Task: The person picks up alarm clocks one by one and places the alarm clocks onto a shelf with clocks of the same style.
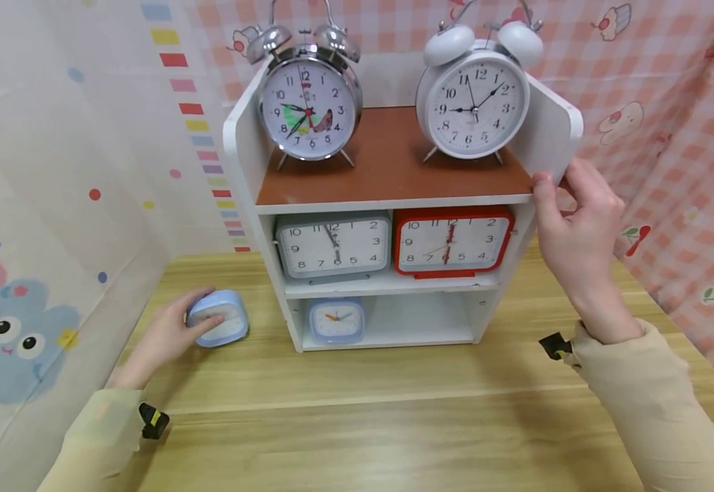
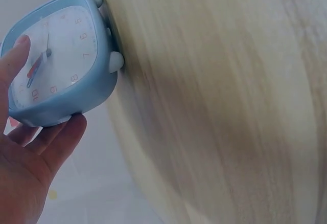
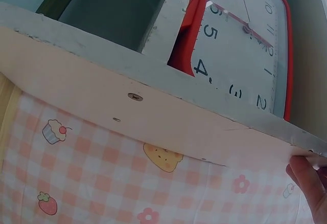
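My left hand (image 1: 175,329) grips a small light-blue alarm clock (image 1: 231,318) left of the shelf, its thumb across the face. In the left wrist view that clock (image 2: 87,88) has small white feet near the wooden table. My right hand (image 1: 581,229) holds the right side panel of the white shelf (image 1: 381,292) near the top board, thumb on its front edge. A silver twin-bell clock (image 1: 332,130) and a white twin-bell clock (image 1: 482,140) stand on top. A grey clock (image 1: 357,256) and a red clock (image 1: 479,256) share the middle level; another small blue clock (image 1: 336,335) sits bottom left.
The wooden table (image 1: 357,424) runs under the shelf and out in front of it. Patterned curtains (image 1: 682,157) hang behind and at both sides. The bottom compartment's right part shows bare white board (image 1: 421,321).
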Action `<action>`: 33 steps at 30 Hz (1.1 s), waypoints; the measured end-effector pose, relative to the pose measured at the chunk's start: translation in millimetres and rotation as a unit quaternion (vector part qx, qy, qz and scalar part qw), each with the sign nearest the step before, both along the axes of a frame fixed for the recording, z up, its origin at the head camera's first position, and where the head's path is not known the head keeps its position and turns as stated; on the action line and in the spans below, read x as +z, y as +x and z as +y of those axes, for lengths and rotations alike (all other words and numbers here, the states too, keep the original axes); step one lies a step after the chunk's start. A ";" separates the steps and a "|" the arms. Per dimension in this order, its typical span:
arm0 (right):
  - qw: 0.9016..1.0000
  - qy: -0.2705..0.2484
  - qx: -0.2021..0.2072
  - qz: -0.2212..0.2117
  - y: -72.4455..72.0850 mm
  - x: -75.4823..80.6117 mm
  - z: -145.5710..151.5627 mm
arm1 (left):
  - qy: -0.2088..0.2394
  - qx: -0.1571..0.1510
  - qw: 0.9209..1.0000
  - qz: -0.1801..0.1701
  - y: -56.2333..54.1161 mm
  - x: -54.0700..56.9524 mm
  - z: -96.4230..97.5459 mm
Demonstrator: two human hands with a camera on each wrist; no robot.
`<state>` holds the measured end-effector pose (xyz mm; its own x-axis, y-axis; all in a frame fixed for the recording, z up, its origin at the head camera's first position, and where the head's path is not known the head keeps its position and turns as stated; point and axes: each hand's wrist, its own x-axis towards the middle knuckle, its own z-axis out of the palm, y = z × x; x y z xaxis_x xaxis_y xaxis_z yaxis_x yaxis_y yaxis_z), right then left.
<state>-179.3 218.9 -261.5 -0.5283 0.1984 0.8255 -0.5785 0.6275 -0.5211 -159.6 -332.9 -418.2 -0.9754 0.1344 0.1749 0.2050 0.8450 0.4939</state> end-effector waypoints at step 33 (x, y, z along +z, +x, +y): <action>1.000 -0.013 0.004 0.007 0.5 -1.6 -2.9 | -0.026 -0.029 0.996 0.080 29.3 8.1 16.8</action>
